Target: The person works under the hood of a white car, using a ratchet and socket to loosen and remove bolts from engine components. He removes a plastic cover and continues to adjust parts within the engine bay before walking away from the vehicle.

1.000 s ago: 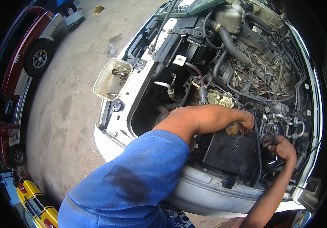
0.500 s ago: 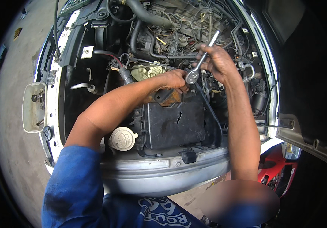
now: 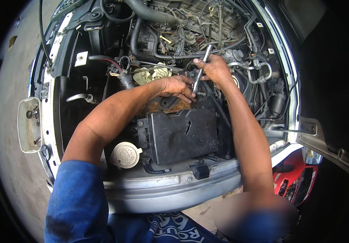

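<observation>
A shiny ratchet wrench (image 3: pixel 200 75) stands tilted over the engine bay, with its handle end pointing up and away. Around its handle, my right hand (image 3: pixel 218 72) is closed, thumb laid against the metal. At the lower end, the fingers of my left hand (image 3: pixel 177 86) close on the ratchet head, beside a small bolt or socket end. Just what the fingertips pinch there is partly hidden. A rusty brown bracket (image 3: pixel 170 106) lies under my left hand. Nearer to me sits a black plastic box cover (image 3: pixel 182 135) with a jagged crack in it.
A round cream cap (image 3: pixel 126 155) is left of the box. Pale cloth or gloves (image 3: pixel 152 74) lie beyond my left wrist. A tray (image 3: pixel 23 125) with a few metal parts rests at the left fender. Hoses and pipes (image 3: pixel 152 15) fill the far side; a red vehicle (image 3: pixel 300 178) is at right.
The ratchet has turned from showing its head's flat face to edge-on, and its handle has come left. My right hand moved left and slightly down with it. The view has shifted slightly.
</observation>
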Demonstrator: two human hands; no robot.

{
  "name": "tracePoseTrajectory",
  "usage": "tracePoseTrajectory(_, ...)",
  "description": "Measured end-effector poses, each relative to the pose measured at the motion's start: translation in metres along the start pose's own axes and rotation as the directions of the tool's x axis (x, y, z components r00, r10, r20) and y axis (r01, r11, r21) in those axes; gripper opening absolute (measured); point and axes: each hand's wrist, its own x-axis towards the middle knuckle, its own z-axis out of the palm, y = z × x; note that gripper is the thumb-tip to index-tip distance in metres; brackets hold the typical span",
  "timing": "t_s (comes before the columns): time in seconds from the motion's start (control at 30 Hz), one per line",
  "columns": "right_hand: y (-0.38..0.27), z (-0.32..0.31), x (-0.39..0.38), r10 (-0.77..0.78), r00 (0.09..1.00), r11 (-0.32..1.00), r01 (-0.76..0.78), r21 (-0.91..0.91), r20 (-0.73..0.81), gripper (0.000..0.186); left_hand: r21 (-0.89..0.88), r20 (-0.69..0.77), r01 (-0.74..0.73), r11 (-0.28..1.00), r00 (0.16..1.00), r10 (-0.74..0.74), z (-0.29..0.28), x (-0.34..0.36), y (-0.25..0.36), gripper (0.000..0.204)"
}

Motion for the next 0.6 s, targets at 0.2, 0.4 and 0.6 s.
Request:
tracePoseTrajectory(0.2,0.012,0.014,0.031,-0.076,0.988,0.968,0.041,-0.248,-0.136,0.057,-0.176,0.066,0.055,0.983,0.997,-0.044,0.012,0.001,-0.007,0.059)
tracePoseTrajectory(0.4,-0.016,0.017,0.024,-0.067,0.997,0.933,0.046,-0.357,-0.047,0.066,-0.134,-0.014,0.12,0.984,0.992,-0.123,0.021,0.001,0.001,0.042)
tracePoseTrajectory(0.6,-0.051,-0.048,-0.074,-0.311,0.947,0.868,0.315,-0.385,0.076,0.056,0.923,-0.03,-0.081,0.376,0.96,0.28,0.029,-0.003,0.016,0.048)
